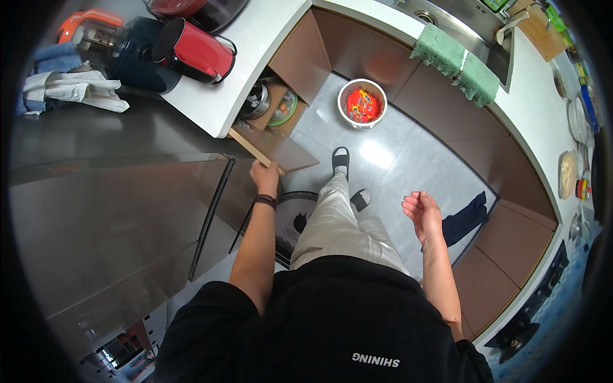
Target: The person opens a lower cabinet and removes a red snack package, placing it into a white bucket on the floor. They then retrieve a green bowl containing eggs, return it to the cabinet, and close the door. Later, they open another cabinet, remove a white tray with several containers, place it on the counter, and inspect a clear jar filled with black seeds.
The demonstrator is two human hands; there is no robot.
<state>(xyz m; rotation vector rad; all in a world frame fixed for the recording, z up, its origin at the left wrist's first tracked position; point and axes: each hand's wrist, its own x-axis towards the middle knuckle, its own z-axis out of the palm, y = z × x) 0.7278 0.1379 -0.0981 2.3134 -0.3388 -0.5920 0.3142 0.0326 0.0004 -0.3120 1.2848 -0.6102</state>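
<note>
My left hand (265,178) grips the edge of a brown cabinet door (282,146), which stands ajar under the white counter. Behind that door, a metal pot (256,101) rests on a wooden shelf, and a green-rimmed bowl (284,109) holding what look like eggs sits beside it, lower down. My right hand (422,210) is in the air over the floor, fingers slightly curled, with nothing seen in it. Close to it, a dark blue cloth (465,220) lies on the floor.
A white bin (362,103) with red packaging in it stands on the grey tiles. A red appliance (201,50) sits on the counter (268,28) at the upper left. Green cloth (455,64) hangs over the sink's front edge. A large refrigerator-like metallic door (124,230) is at left.
</note>
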